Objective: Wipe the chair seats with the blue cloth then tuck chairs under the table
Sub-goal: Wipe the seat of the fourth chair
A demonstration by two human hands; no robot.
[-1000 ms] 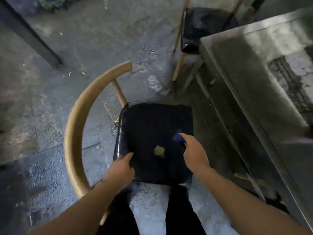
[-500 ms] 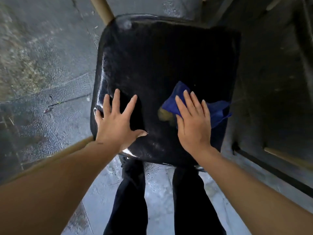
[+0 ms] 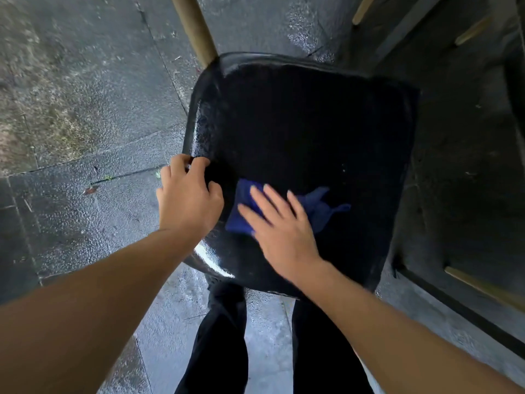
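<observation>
Blue cloth (image 3: 315, 207) under right hand (image 3: 279, 223)

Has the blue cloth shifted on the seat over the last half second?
Yes. The blue cloth slid toward the seat's left edge, nearer the left hand.

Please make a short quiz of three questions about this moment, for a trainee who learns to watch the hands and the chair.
1. True or false: the right hand lies flat, fingers spread, on the blue cloth.
2. Where are the fingers of the left hand? A) curled at the left edge of the black seat B) on the wooden backrest post C) on the trouser legs
3. Fill in: the blue cloth lies on the ____ of the chair.

Key: 1 true; 2 A; 3 seat
</observation>
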